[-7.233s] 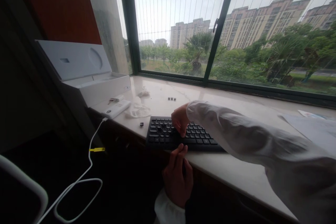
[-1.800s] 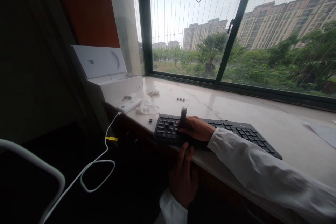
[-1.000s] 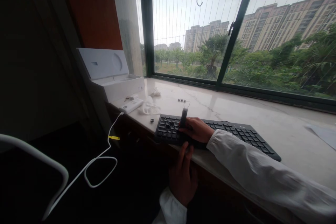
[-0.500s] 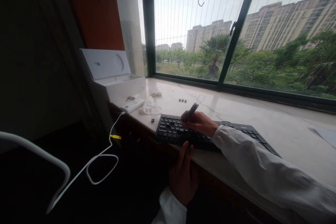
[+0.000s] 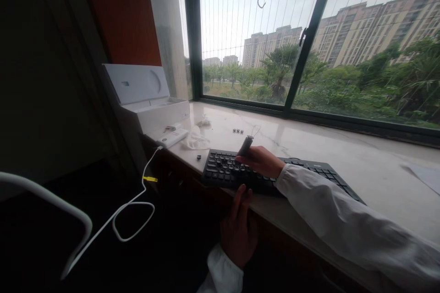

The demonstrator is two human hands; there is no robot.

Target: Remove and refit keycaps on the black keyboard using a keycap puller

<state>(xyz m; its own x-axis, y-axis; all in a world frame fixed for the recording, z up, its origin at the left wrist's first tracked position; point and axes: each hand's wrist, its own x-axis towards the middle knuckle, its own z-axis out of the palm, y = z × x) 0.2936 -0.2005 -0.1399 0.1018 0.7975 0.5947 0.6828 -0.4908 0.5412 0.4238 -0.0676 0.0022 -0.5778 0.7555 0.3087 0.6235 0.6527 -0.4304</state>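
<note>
A black keyboard (image 5: 321, 175) lies along the front of the marble sill, with some keycaps off at its left part. My right hand (image 5: 263, 160) is closed around the dark handle of a keycap puller (image 5: 245, 146). Its thin wire loop points up and away; the lower end, over the left keys, is hidden by my fingers. My left hand (image 5: 239, 231) is at the keyboard's front edge, fingers stretched out and holding nothing. One loose keycap (image 5: 199, 157) lies left of the keyboard, and three small keycaps (image 5: 238, 131) sit in a row behind it.
An open white box (image 5: 156, 114) stands at the sill's left end. Before it lie a white power bank (image 5: 173, 138) with a white cable (image 5: 147, 165) hanging down, and crumpled clear plastic (image 5: 196, 140). Paper (image 5: 424, 176) is at right. A window (image 5: 247, 78) rises behind.
The keycap puller has tilted more upright in my right hand, its wire loop shifting left. My left hand stays at the keyboard's front edge.
</note>
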